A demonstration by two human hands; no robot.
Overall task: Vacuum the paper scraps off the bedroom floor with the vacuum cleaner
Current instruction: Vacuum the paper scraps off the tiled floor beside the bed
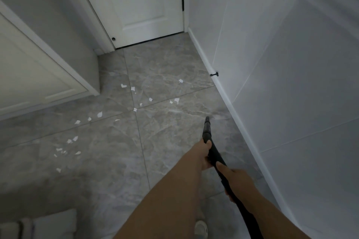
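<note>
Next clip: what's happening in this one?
A person grips a black vacuum wand with both hands, left hand ahead, right hand further back. Its nozzle tip points at bare grey tile near the right wall's baseboard. White paper scraps lie scattered to the left, towards the closed door, none at the nozzle yet.

We counted about twenty white paper scraps (pixel 99 114) scattered on the grey floor (pixel 171 68), most toward its left edge. We saw one black vacuum wand (pixel 207 131), two hands, left hand (pixel 204 153) and right hand (pixel 236 178), one white door (pixel 143 4) and two black door stops (pixel 214 74).
</note>
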